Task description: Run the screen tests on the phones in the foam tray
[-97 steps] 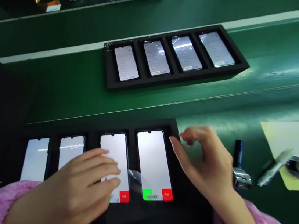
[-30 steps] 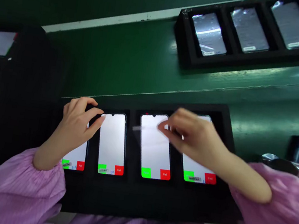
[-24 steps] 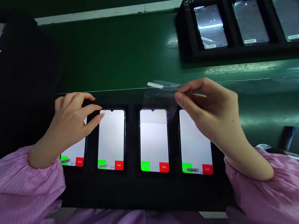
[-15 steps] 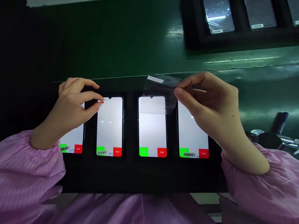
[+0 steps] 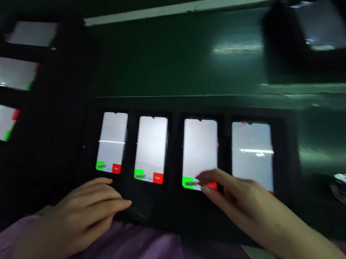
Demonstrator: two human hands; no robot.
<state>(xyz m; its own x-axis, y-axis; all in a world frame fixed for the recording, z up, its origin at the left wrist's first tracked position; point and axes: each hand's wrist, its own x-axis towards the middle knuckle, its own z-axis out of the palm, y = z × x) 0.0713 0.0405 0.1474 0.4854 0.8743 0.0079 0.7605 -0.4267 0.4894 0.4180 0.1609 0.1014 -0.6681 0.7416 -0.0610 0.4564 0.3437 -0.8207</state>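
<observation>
Blurred by motion, my left hand point(image 5: 84, 213) is low at the left, below the first two lit phones. Its fingers are pressed together, and a faint clear film point(image 5: 140, 210) shows at their tips. My right hand point(image 5: 237, 196) has thumb and forefinger nearly together at the lower edge of the third phone point(image 5: 200, 150), beside its label; whatever is between them is hidden. The first phone point(image 5: 113, 134), second phone point(image 5: 152, 143) and fourth phone point(image 5: 252, 149) stand in the same row, with white screens. My right hand covers part of the fourth phone's lower end.
A dark rack at the left holds several lit phones point(image 5: 13, 73). At the upper right stands a black holder with another phone point(image 5: 324, 24). A shiny metal object point(image 5: 343, 187) sits on the green table point(image 5: 175, 69) at the right.
Both hands have come down toward me from the phones' top ends. The clear film raised in my right hand is gone from there. My view has shifted left, bringing in the left rack.
</observation>
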